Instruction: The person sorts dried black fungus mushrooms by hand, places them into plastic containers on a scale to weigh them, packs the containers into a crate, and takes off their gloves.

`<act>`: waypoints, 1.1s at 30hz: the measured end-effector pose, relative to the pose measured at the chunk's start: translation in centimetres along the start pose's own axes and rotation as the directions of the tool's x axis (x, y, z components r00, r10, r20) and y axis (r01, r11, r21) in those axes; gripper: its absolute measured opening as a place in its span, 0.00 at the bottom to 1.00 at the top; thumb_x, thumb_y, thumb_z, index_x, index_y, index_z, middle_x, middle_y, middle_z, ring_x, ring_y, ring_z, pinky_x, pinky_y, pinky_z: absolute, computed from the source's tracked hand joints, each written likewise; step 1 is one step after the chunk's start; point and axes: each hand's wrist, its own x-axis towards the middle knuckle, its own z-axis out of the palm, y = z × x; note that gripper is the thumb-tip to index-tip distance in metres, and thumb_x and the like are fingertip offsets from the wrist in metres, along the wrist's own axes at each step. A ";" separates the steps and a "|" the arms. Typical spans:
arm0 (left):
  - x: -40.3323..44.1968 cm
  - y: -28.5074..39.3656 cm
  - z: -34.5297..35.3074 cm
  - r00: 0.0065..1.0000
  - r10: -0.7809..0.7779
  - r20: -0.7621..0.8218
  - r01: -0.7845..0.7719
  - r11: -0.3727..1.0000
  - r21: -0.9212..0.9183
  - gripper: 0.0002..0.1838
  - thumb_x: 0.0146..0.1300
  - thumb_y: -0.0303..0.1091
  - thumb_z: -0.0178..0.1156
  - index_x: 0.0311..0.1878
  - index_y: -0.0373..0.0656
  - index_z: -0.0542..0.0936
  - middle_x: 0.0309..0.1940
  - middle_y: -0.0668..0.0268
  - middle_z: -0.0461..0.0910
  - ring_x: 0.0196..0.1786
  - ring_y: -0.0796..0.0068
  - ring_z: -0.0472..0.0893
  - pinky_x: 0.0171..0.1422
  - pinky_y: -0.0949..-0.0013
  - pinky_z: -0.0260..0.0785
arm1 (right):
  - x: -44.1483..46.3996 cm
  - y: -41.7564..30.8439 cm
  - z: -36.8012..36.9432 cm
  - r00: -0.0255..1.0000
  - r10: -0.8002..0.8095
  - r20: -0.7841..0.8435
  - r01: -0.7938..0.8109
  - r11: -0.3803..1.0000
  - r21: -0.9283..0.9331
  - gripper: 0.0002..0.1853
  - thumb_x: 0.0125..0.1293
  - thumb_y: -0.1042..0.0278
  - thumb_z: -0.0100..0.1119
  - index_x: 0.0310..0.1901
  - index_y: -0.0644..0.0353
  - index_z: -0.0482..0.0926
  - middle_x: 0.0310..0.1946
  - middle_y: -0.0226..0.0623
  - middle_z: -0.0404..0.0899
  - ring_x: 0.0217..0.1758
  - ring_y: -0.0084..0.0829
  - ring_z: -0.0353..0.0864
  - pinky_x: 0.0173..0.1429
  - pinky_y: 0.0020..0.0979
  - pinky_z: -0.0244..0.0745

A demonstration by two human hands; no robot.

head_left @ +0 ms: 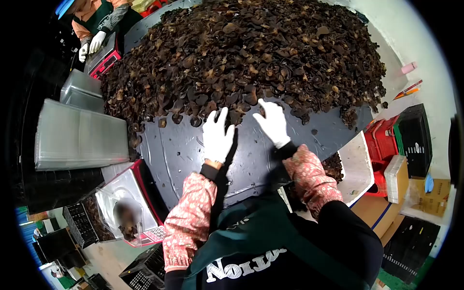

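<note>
A large heap of dark brown dried pieces, like wood-ear fungus, (251, 53) covers the far part of the grey table (179, 159). My left hand (217, 137), in a white glove, is over the table at the heap's near edge, fingers apart, with nothing visible in it. To its right my right hand (272, 123), also gloved in white, has its thumb and fingers spread, its fingertips by the edge pieces. Both forearms wear pink patterned sleeves.
A scale (128, 208) with a pink-red edge stands at lower left, below stacked clear plastic containers (79, 135). A co-worker's gloved hands (92, 47) are by another scale at upper left. On the right are a white bin (355, 166) and red crates (382, 140).
</note>
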 end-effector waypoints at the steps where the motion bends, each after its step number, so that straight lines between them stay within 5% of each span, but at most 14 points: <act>1: 0.8 0.9 0.2 0.995 -0.026 0.093 0.019 0.997 0.072 0.32 0.58 0.42 0.66 0.68 0.57 0.72 0.62 0.51 0.70 0.61 0.45 0.70 0.63 0.52 0.69 | -0.1 -0.7 0.9 0.998 -0.069 -0.002 0.068 0.988 -0.139 0.21 0.60 0.57 0.62 0.54 0.53 0.78 0.45 0.38 0.78 0.47 0.39 0.75 0.50 0.39 0.71; 3: 1.8 1.7 0.6 0.972 -0.048 0.230 0.002 0.980 0.197 0.28 0.56 0.41 0.68 0.63 0.57 0.76 0.60 0.54 0.71 0.59 0.46 0.72 0.59 0.51 0.71 | -0.7 -2.4 2.5 0.980 -0.112 0.163 0.124 0.990 -0.061 0.14 0.60 0.61 0.61 0.47 0.52 0.79 0.41 0.34 0.78 0.45 0.37 0.75 0.47 0.38 0.70; 5: 1.4 0.7 1.3 0.973 -0.062 0.221 0.006 0.969 0.246 0.20 0.56 0.39 0.68 0.53 0.50 0.79 0.56 0.55 0.72 0.56 0.48 0.73 0.57 0.53 0.72 | -2.5 -3.8 2.8 0.958 -0.285 0.030 0.283 0.957 0.067 0.09 0.58 0.66 0.61 0.41 0.51 0.79 0.39 0.33 0.77 0.43 0.36 0.75 0.47 0.36 0.70; 9: -3.0 -2.0 0.5 0.999 -0.044 0.028 0.045 0.999 -0.005 0.12 0.58 0.33 0.63 0.43 0.41 0.76 0.46 0.53 0.73 0.47 0.50 0.74 0.51 0.54 0.70 | -4.0 -4.6 1.2 0.998 0.026 0.062 -0.051 0.897 0.440 0.11 0.59 0.75 0.61 0.44 0.55 0.83 0.34 0.36 0.80 0.31 0.37 0.80 0.37 0.34 0.76; 12: -6.4 -3.9 -1.1 0.972 -0.234 0.037 0.235 0.933 -0.272 0.08 0.60 0.30 0.61 0.39 0.40 0.73 0.40 0.55 0.74 0.43 0.56 0.76 0.48 0.58 0.69 | -3.3 -3.1 1.6 0.999 -0.019 -0.043 0.036 0.895 0.445 0.13 0.62 0.74 0.62 0.49 0.54 0.84 0.31 0.35 0.80 0.24 0.34 0.78 0.31 0.32 0.75; 14: -7.3 -4.8 -1.8 0.854 -0.509 0.112 0.507 0.759 -0.408 0.05 0.64 0.30 0.59 0.38 0.40 0.74 0.31 0.62 0.77 0.35 0.70 0.76 0.42 0.66 0.69 | -1.8 -3.1 1.9 0.997 -0.026 -0.071 0.051 0.921 0.385 0.14 0.62 0.68 0.65 0.49 0.56 0.83 0.31 0.35 0.78 0.28 0.32 0.79 0.33 0.30 0.75; 15: -7.2 -4.4 -2.7 0.722 -0.621 0.305 0.626 0.400 -0.669 0.05 0.66 0.32 0.59 0.38 0.41 0.75 0.29 0.65 0.79 0.31 0.78 0.75 0.38 0.72 0.68 | -0.9 -3.5 1.8 0.999 -0.004 -0.048 0.021 0.929 0.371 0.15 0.61 0.64 0.67 0.49 0.57 0.82 0.34 0.35 0.78 0.33 0.32 0.80 0.36 0.31 0.76; 18: -6.7 -4.9 -3.7 0.723 -0.564 0.399 0.480 -0.006 -0.877 0.08 0.70 0.35 0.57 0.37 0.41 0.77 0.30 0.67 0.80 0.31 0.81 0.77 0.38 0.74 0.68 | 1.7 -5.0 3.8 0.999 -0.008 -0.052 0.013 0.996 0.089 0.19 0.60 0.56 0.68 0.49 0.58 0.80 0.42 0.36 0.76 0.44 0.35 0.78 0.44 0.34 0.75; 21: -5.6 -5.6 -4.1 0.763 -0.545 0.348 0.467 0.093 -0.879 0.08 0.71 0.35 0.56 0.36 0.44 0.76 0.31 0.70 0.79 0.34 0.81 0.77 0.41 0.72 0.69 | 2.2 -6.3 5.2 0.986 -0.023 0.162 0.049 0.986 -0.159 0.18 0.57 0.53 0.69 0.41 0.57 0.78 0.46 0.38 0.73 0.49 0.39 0.74 0.46 0.38 0.74; 26: -2.7 -4.9 -3.0 0.855 -0.475 0.208 0.436 0.442 -0.784 0.07 0.64 0.23 0.54 0.44 0.42 0.77 0.37 0.69 0.78 0.38 0.80 0.76 0.46 0.76 0.70 | 0.6 -5.0 5.6 1.000 0.012 0.023 -0.018 0.956 0.293 0.10 0.58 0.64 0.67 0.37 0.55 0.76 0.36 0.34 0.75 0.43 0.35 0.78 0.47 0.33 0.75; 27: -2.0 -4.8 -2.6 0.869 -0.464 0.175 0.445 0.575 -0.686 0.17 0.61 0.20 0.53 0.52 0.41 0.78 0.42 0.67 0.78 0.40 0.78 0.77 0.50 0.74 0.71 | 0.5 -4.9 4.9 0.976 0.187 0.110 -0.217 0.860 0.462 0.10 0.59 0.66 0.66 0.38 0.56 0.76 0.36 0.35 0.76 0.41 0.34 0.79 0.46 0.31 0.75; 29: -1.2 -5.9 -0.4 0.993 -0.009 -0.114 -0.025 0.957 -0.288 0.22 0.61 0.25 0.57 0.60 0.47 0.75 0.48 0.61 0.78 0.45 0.64 0.81 0.51 0.66 0.75 | 0.4 -2.7 4.5 0.916 0.312 0.252 -0.401 0.731 0.553 0.08 0.61 0.68 0.65 0.39 0.57 0.77 0.35 0.31 0.77 0.36 0.27 0.78 0.40 0.26 0.74; 30: -1.2 -5.1 -0.3 0.996 -0.092 0.019 0.094 0.974 -0.208 0.21 0.61 0.28 0.59 0.60 0.48 0.76 0.48 0.60 0.77 0.46 0.60 0.81 0.51 0.64 0.75 | 0.4 -3.0 2.9 0.811 0.407 0.421 -0.569 0.381 0.729 0.07 0.64 0.70 0.62 0.44 0.55 0.80 0.35 0.27 0.78 0.33 0.20 0.77 0.34 0.22 0.73; 33: -0.9 -3.7 0.1 0.969 -0.171 0.179 0.185 0.981 -0.065 0.18 0.63 0.33 0.59 0.57 0.45 0.75 0.50 0.54 0.73 0.48 0.49 0.78 0.50 0.56 0.74 | -0.1 -1.9 0.9 0.824 0.291 0.485 -0.539 0.144 0.830 0.13 0.68 0.73 0.56 0.53 0.62 0.80 0.36 0.30 0.80 0.33 0.18 0.77 0.32 0.19 0.72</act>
